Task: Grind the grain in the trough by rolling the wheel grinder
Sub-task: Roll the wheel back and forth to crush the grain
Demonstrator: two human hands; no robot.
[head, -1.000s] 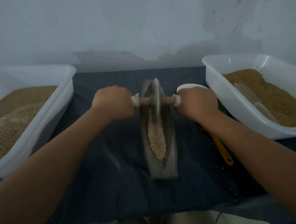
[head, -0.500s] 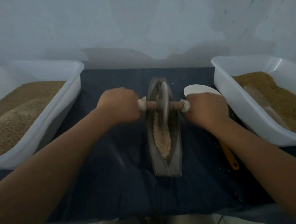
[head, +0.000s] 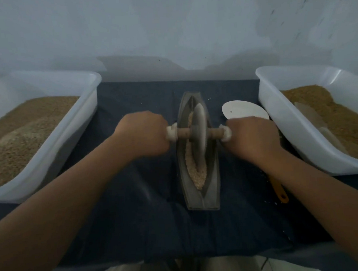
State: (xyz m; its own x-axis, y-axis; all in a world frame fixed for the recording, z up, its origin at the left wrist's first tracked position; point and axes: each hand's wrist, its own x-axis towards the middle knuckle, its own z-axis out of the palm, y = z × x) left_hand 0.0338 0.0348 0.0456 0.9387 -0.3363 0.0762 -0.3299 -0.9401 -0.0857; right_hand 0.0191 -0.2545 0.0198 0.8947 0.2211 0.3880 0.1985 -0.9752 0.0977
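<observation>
A boat-shaped metal trough (head: 213,187) lies lengthwise on the dark cloth in front of me, with pale crushed grain (head: 198,175) along its groove. The wheel grinder (head: 201,134) stands upright in the middle of the groove, its wooden axle crossing the trough. My left hand (head: 144,133) grips the axle's left end. My right hand (head: 250,135) grips its right end. Both handle ends are hidden inside my fists apart from white caps.
A white tub of brown grain (head: 56,146) stands at the left. Another white tub (head: 294,133) at the right holds grain and a pale scoop (head: 312,118). A white dish (head: 241,109) sits behind my right hand. An orange-handled tool (head: 278,190) lies under my right forearm.
The wheel has rolled from the far end of the trough toward me, to about its middle. Both hands came back with it.
</observation>
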